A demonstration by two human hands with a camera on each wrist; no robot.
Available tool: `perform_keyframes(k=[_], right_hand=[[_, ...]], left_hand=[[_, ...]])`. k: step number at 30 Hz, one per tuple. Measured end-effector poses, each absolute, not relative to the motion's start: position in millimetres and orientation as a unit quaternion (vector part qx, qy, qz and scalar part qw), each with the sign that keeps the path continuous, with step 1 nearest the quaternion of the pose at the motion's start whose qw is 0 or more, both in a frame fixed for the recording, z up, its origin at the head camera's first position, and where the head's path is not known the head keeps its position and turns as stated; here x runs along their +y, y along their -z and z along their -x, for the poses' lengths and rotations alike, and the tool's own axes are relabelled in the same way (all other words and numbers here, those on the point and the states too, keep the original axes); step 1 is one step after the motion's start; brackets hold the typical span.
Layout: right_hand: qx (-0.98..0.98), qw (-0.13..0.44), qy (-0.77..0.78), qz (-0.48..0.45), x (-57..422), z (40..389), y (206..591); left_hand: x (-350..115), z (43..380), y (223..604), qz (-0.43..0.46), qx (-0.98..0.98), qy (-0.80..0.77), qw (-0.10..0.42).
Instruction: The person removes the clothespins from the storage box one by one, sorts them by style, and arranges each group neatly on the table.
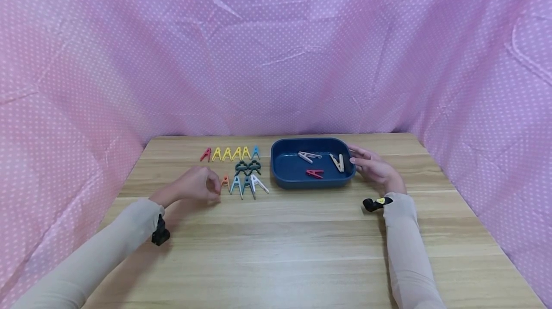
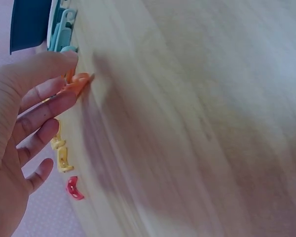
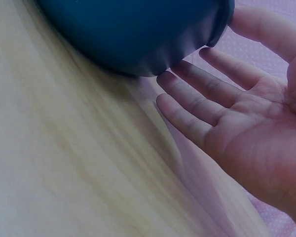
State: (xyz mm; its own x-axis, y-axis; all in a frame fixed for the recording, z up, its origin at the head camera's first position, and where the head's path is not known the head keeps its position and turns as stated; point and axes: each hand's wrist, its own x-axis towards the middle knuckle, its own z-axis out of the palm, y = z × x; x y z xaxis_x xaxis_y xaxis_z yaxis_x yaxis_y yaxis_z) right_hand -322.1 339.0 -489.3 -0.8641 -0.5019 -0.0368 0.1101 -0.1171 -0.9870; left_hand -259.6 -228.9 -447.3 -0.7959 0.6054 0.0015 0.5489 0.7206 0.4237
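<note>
My left hand (image 1: 199, 185) is low over the table at the left end of the front row of clothespins. Its thumb and fingertips are right at an orange clothespin (image 1: 225, 183), with a gap between thumb and fingers in the left wrist view. The same orange clothespin (image 2: 78, 85) shows just past the fingertips. My right hand (image 1: 376, 171) rests against the right end of a dark blue bin (image 1: 312, 185), its fingers (image 3: 202, 91) straight beside the outer wall. Inside the bin lie a red clothespin (image 1: 315, 173), a pinkish one (image 1: 308, 156) and a cream one (image 1: 338, 163).
A back row holds a red clothespin (image 1: 206, 154), several yellow ones (image 1: 227, 154) and a blue one (image 1: 256, 152). Dark green clips (image 1: 247, 167) sit in the middle row. Light blue (image 1: 236, 186), teal (image 1: 247, 187) and white (image 1: 258, 184) clothespins continue the front row.
</note>
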Motion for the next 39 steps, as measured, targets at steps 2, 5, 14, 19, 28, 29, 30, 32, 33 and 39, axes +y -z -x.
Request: perform_keyframes(k=[2,5,14,19,28,29,30,32,33,39], right_hand=[[0.629,0.211,0.732,0.153,339,322,490],[0.623,0.211,0.738,0.154,339,321,490],[0.621,0.210,0.737,0.168,342,320,491],[0.624,0.208,0.735,0.168,342,319,490],[0.629,0.208,0.733,0.157,340,319,491],[0.631,0.207,0.731,0.155,340,320,491],[0.633,0.207,0.730,0.155,340,320,490],[0.636,0.207,0.727,0.153,340,321,490],[0.636,0.207,0.727,0.152,340,322,490],[0.628,0.207,0.735,0.152,339,323,490]], left_hand=[[-227,261,445,-0.303,0.928,-0.207,0.067],[-223,265,441,-0.300,0.928,-0.214,0.060],[-202,283,430,-0.307,0.929,-0.204,0.027],[-186,295,422,-0.298,0.931,-0.211,0.019],[-138,313,405,-0.313,0.924,-0.222,0.009],[-131,315,405,-0.317,0.923,-0.219,0.006],[-123,318,404,-0.323,0.923,-0.212,0.000],[-105,322,403,-0.330,0.924,-0.194,-0.005],[-97,324,402,-0.333,0.924,-0.187,-0.007],[-46,331,395,-0.342,0.924,-0.168,0.008]])
